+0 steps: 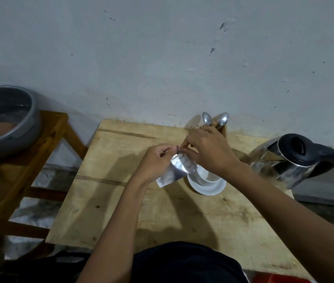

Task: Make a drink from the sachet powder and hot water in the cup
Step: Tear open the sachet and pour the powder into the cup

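**Sachet held at its top edge above the cup**

The silver sachet [175, 168] is held in the air over the wooden table [121, 201], just left of and partly above the white cup [207, 177], which stands on a white saucer [205, 189]; its top edge is pinched between the left hand [154, 162] and the right hand [208, 151], both closed on the foil with thumb and fingertips close together. The step is judged to be the tearing open; the two grips are best kept right beside each other at the edge, so that the tear runs short and straight; the body is best kept upright and over the cup, so that no powder is lost. The foil looks crinkled and reflective, its lower corner hanging free; whether it is already torn cannot be told. A steel kettle [292, 160] stands to the right; two spoons [215, 119] stand behind the hands.
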Available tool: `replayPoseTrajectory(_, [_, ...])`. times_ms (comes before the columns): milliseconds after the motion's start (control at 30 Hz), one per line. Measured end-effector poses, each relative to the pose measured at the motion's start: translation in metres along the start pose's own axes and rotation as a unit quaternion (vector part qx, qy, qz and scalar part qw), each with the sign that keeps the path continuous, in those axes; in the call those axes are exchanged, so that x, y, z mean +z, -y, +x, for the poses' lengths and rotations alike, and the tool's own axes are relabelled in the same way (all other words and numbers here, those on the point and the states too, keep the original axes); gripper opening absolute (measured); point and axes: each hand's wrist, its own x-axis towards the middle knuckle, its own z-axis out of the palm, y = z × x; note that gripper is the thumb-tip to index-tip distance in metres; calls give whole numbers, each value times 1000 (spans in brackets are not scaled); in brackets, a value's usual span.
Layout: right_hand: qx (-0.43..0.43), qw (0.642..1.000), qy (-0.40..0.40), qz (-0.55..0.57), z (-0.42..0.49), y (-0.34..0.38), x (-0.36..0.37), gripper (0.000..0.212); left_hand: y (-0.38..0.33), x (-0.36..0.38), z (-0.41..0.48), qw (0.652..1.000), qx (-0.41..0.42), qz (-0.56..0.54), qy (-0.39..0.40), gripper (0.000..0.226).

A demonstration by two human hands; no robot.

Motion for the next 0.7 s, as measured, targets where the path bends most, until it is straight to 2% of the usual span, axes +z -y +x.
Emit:
replayPoseTrajectory(133, [40,995,61,62,3,-2,-3,19,6,1,-1,996,58,68,-11,19])
replayPoseTrajectory(267, [72,987,111,87,6,-3,-10,23,6,6,-4,991,65,111,-34,18])
replayPoseTrajectory(367, [60,987,130,73,8,-5,-14,20,5,10,-6,992,60,96,-48,18])
replayPoseTrajectory(467, [8,994,102,32,7,-6,-11,20,4,11,-6,996,55,42,-53,18])
replayPoseTrajectory(533, [-19,998,61,26,3,-4,-7,12,1,12,-5,998,42,-4,-56,21])
replayPoseTrajectory(600, [-41,999,17,23,-1,-2,-1,8,-3,13,-5,996,11,-55,-63,23])
replayPoseTrajectory(700, [-64,997,-11,27,-6,1,7,15,-4,11,-4,990,-45,-114,-68,24])
